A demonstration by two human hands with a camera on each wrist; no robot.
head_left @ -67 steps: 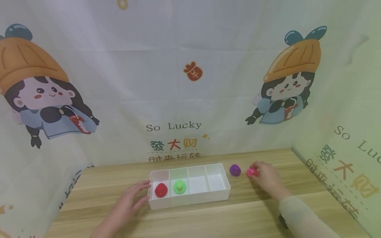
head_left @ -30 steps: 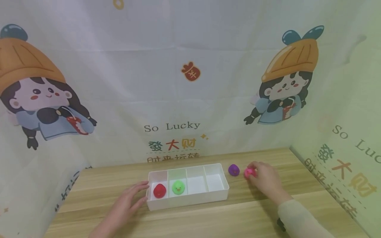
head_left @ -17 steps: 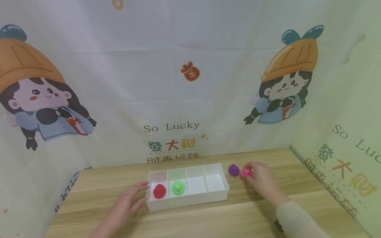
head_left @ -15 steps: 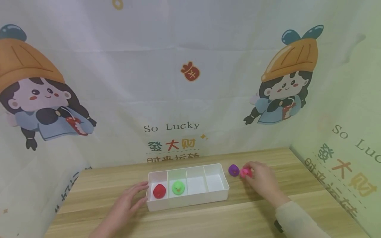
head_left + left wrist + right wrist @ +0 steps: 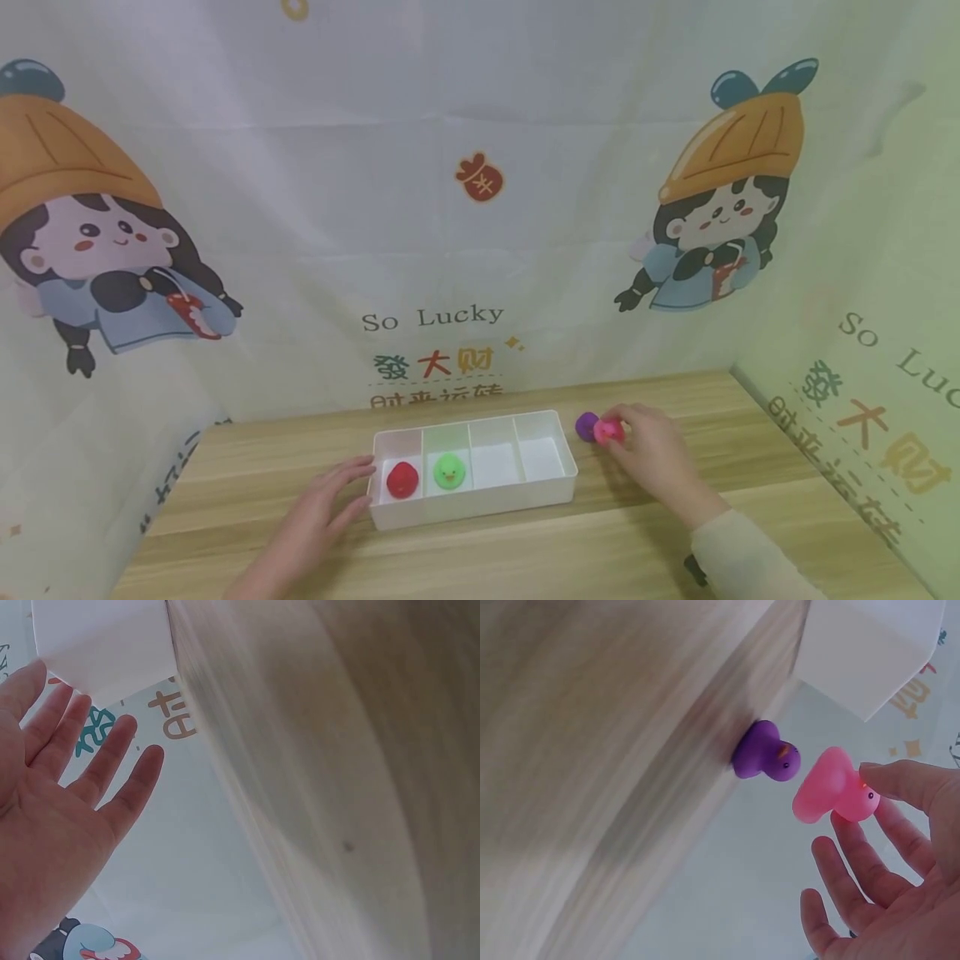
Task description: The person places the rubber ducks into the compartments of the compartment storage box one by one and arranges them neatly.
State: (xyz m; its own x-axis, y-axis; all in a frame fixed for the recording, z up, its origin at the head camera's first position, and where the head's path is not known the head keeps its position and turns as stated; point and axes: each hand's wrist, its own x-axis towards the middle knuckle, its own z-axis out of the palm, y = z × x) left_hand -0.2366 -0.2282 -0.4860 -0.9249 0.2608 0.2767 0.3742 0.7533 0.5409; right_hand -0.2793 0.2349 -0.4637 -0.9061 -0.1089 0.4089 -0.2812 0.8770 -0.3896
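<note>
My right hand [image 5: 655,446] pinches a pink rubber duck [image 5: 829,787] by its head between thumb and fingers. In the right wrist view the duck is lifted off the table. Just beside it a purple rubber duck [image 5: 762,752] sits on the wood, partly overlapped by the pink one in the head view. My left hand [image 5: 318,504] touches the left end of a white divided box [image 5: 480,502] with spread, nearly straight fingers. Inside the box, a red duck [image 5: 402,480] occupies the leftmost compartment and a green duck [image 5: 450,472] the one beside it. The two right compartments hold nothing.
The wooden table [image 5: 480,558] meets a printed cloth backdrop [image 5: 360,200] behind and at both sides. A small dark object [image 5: 696,570] shows beneath the right sleeve [image 5: 738,550].
My right hand has moved left with the pink duck, from right of the purple duck to overlapping it in the head view. My left hand stays at the box's end.
</note>
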